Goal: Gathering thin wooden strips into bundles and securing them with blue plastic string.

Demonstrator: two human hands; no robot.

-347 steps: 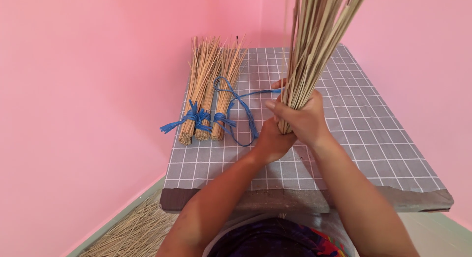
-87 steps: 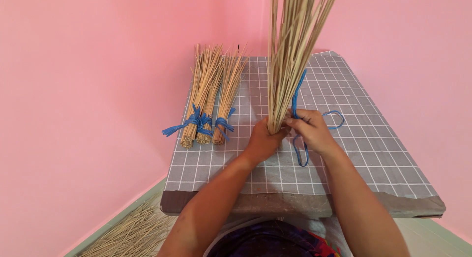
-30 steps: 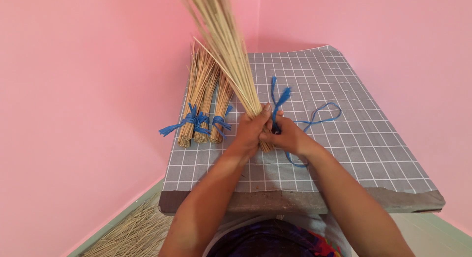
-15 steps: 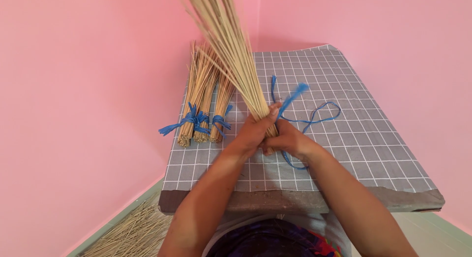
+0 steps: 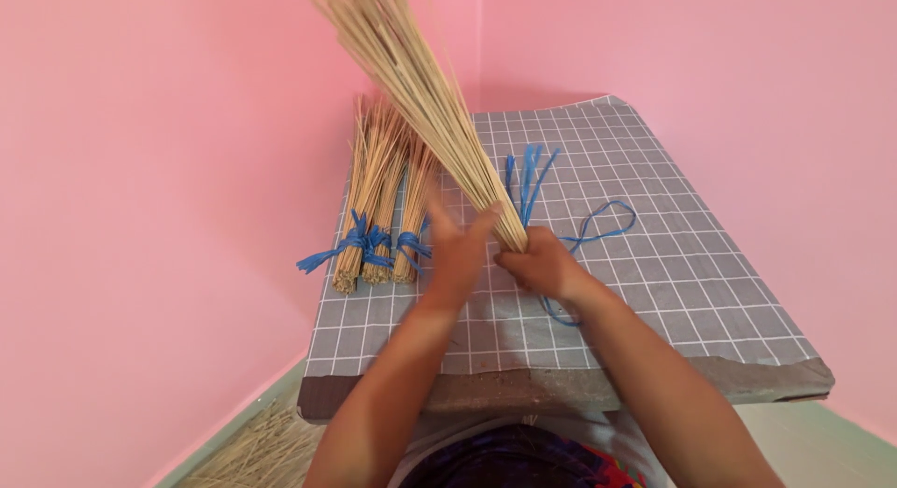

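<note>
One loose bundle of straw sticks (image 5: pixel 420 96) stands tilted over the bench (image 5: pixel 654 264), its base gripped in the right hand (image 5: pixel 542 264), which closes around it. The left hand (image 5: pixel 458 250) spreads open, fingers just beside the bundle. Three tied bundles (image 5: pixel 383 203), each bound with blue string, lie side by side at the left. One loose blue string (image 5: pixel 579 236) trails beside the right hand.
</note>
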